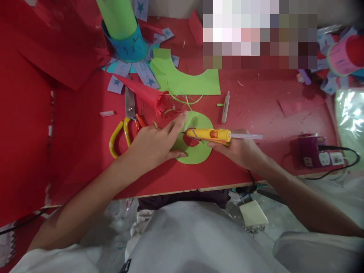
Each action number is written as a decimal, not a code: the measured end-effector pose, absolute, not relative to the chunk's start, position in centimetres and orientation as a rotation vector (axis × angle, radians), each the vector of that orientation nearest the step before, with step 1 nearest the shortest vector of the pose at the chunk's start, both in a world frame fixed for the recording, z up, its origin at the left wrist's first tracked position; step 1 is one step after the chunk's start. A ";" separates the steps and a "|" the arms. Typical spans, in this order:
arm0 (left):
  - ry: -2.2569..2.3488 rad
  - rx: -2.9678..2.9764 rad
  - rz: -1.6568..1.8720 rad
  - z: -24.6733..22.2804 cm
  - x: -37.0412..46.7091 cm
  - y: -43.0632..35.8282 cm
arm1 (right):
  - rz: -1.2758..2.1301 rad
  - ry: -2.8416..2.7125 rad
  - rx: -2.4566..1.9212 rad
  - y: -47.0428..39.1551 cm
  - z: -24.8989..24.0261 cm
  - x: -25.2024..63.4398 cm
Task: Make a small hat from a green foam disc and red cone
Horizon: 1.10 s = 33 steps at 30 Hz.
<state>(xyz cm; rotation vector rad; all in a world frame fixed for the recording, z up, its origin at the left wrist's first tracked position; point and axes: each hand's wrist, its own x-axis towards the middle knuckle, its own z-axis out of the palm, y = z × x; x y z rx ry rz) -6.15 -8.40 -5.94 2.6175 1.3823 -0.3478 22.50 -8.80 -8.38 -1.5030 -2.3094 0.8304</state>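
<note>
A light green paper ring [196,156] lies on the red table around a red centre. My left hand [153,142] rests on the ring's left side, fingers stretched out and thumb apart, holding it down. In my right hand [244,149] is a yellow glue gun [207,134], its nozzle pointing left over the ring's hole. A clear glue stick [247,136] sticks out of the gun's back end. Just behind the ring lie thin green paper strips [184,99] and a red paper cone [142,91] with a fringed end.
Scissors [130,110] with yellow handles lie left of the ring. Behind are a cut green sheet [196,85] and a blue-green paper tube [125,41]. A white marker-like stick [225,108] lies to the right, a purple box [315,151] with a black cable farther right.
</note>
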 end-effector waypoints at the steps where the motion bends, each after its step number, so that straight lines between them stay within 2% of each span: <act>1: 1.382 2.618 -0.343 -6.0 -6.2 -8.4 | 0.826 -2.305 -1.519 -8.8 -8.4 22.5; 33: 1.393 2.603 -0.371 -5.9 -6.0 -8.3 | 0.732 -2.241 -1.513 -8.8 -8.3 22.6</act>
